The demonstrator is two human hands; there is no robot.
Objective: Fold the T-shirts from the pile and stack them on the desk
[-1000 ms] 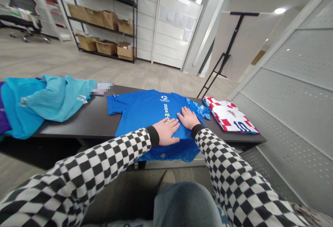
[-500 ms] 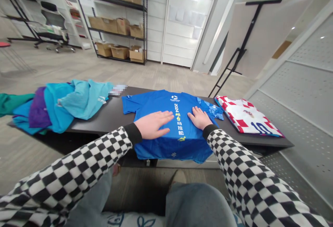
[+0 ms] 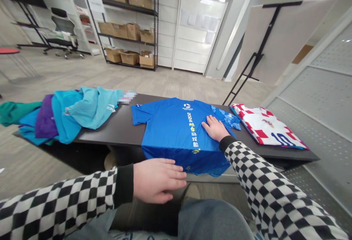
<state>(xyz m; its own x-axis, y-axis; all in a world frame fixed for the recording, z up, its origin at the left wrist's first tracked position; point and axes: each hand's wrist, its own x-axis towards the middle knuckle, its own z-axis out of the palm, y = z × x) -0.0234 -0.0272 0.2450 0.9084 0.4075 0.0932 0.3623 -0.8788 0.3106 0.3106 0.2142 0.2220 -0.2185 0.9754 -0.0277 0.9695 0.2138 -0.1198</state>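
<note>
A blue T-shirt [image 3: 170, 122] with white and yellow lettering lies spread on the dark table [image 3: 123, 119], its lower part hanging over the near edge. My right hand [image 3: 216, 127] rests flat on the shirt, right of the lettering, fingers extended. In front of the shirt's hanging hem is my left hand [image 3: 159, 179], palm down with its fingers stretched out and nothing in it. Whether it touches the hem I cannot tell.
On the table's left is a heap of teal, purple and green clothes [image 3: 71, 111]. A folded red-and-white checked jersey [image 3: 268, 126] lies at the right end. Beyond stand a shelf with cardboard boxes [image 3: 118, 30] and an easel board [image 3: 286, 38].
My left hand has come off the middle of the shirt and moved down toward me, below the table edge. My right hand stays on the shirt. The view has shifted slightly.
</note>
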